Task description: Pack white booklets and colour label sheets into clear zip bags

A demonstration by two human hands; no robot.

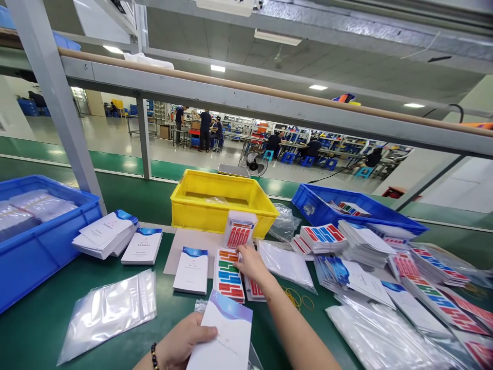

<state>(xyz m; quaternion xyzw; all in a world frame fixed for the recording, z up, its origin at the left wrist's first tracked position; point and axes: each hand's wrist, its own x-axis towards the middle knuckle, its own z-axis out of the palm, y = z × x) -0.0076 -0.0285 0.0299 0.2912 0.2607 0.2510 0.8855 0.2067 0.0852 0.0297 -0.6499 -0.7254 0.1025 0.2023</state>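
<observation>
My left hand (184, 339), with a beaded bracelet at the wrist, grips a white booklet (227, 329) with a blue wavy top, thumb across its face. Clear plastic shows behind the booklet. My right hand (249, 263) reaches forward, its fingers closed at the upper right edge of a sticker sheet (228, 280) with orange, green, blue and red shapes; the fingertips are partly hidden. Left of that sheet lies a stack of white booklets (191, 270). Behind it stands a stack of red-patterned cards (240, 231). More red sheets (254, 289) lie under my right wrist.
A yellow bin (223, 213) stands behind, between two blue bins (50, 239) (362, 205). Clear bags (111, 311) lie at left, more plastic bags (385, 334) at right. Booklet and sticker stacks (323, 237) crowd the right side. Rubber bands (298, 299) lie near my forearm.
</observation>
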